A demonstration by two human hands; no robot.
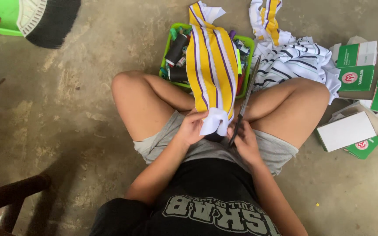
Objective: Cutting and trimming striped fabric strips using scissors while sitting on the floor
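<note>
I sit cross-legged on a concrete floor. My left hand (192,127) grips the near end of a yellow, white and purple striped fabric strip (211,65), which runs away from me over a green basket. My right hand (244,140) holds dark scissors (244,100) by the handles, blades pointing away along the strip's right edge. Whether the right hand also touches the fabric I cannot tell.
The green basket (246,42) holds thread spools and small sewing items. Striped white fabric (294,61) lies piled at the right knee. Green and white cartons (358,74) sit at the right. A green dustpan with a brush (27,17) is top left; dark chair legs (9,196) bottom left.
</note>
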